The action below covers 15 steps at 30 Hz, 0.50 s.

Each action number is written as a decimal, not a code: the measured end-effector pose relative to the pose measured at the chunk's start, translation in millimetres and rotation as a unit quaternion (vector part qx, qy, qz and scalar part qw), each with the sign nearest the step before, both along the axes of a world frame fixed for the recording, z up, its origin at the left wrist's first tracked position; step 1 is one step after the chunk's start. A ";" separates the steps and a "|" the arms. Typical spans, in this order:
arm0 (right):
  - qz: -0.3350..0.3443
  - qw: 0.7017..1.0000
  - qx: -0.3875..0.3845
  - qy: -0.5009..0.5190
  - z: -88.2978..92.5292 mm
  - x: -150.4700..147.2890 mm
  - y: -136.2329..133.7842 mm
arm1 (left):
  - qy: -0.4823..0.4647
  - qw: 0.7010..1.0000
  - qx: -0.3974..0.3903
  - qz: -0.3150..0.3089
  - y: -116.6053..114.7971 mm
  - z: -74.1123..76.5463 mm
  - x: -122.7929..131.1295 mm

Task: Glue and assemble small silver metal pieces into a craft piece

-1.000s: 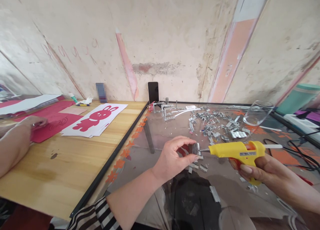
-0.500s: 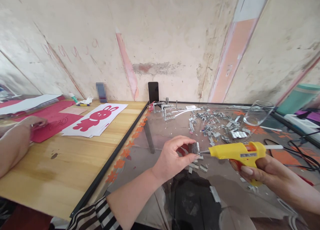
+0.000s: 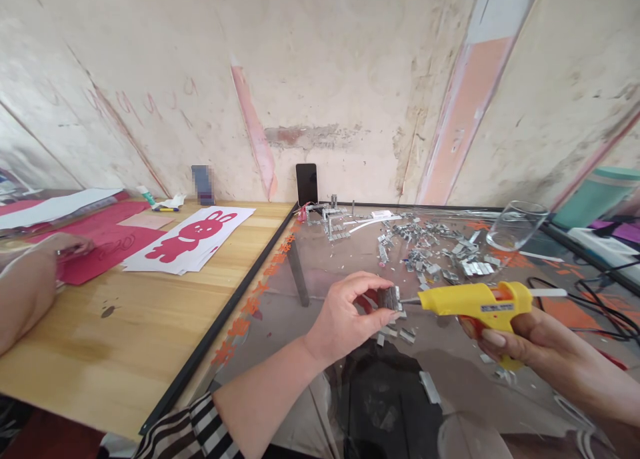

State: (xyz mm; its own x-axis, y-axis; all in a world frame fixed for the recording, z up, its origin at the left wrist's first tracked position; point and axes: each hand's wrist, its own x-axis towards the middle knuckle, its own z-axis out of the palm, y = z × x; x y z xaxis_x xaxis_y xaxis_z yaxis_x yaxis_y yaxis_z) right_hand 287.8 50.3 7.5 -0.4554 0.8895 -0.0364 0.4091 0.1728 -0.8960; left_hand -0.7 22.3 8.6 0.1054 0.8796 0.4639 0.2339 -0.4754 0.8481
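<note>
Between its thumb and fingers, my left hand [image 3: 345, 316] pinches a small grey metal-looking block [image 3: 389, 298] above the glass tabletop. My right hand [image 3: 525, 342] is wrapped round the grip of a yellow hot glue gun [image 3: 477, 300], with a white glue stick [image 3: 549, 292] poking out of its back end. The gun's nozzle [image 3: 411, 301] points left and is at the right side of the block; I cannot tell whether glue is coming out. Several flat silvery pieces [image 3: 407, 336] lie on the glass under and near my left hand.
A heap of silvery pieces [image 3: 425, 246], small assembled frames [image 3: 333, 222] and a drinking glass [image 3: 517, 226] stand farther back. A phone [image 3: 307, 183] leans on the wall. Black cables [image 3: 610, 306] lie right. On the left wooden table, another person's hand [image 3: 73, 246] rests on red paper near a rabbit picture [image 3: 193, 236].
The glue gun's nozzle has shifted very slightly up along the block's right side, and the block has turned a little. The other person's hand has moved slightly.
</note>
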 end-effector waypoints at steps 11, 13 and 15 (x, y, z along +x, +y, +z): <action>-0.005 1.000 0.022 -0.003 4.3 -5.4 -0.8 | -0.004 1.000 0.006 -0.012 -1.1 -0.8 1.3; -0.010 1.000 0.021 0.005 3.3 -5.0 -0.3 | -0.005 1.000 0.007 -0.014 -1.3 -1.1 1.2; -0.013 1.000 0.021 0.012 3.0 -5.2 -0.3 | -0.008 1.000 0.006 -0.017 -1.7 -1.2 1.2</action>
State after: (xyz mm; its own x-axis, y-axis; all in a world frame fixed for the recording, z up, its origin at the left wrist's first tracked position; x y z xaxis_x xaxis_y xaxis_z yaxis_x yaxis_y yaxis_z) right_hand 282.6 50.0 10.5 -0.4328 0.9014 0.0121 0.3927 0.2006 -0.8975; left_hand 0.6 20.6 7.4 0.1268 0.8702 0.4761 0.2039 -0.4926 0.8460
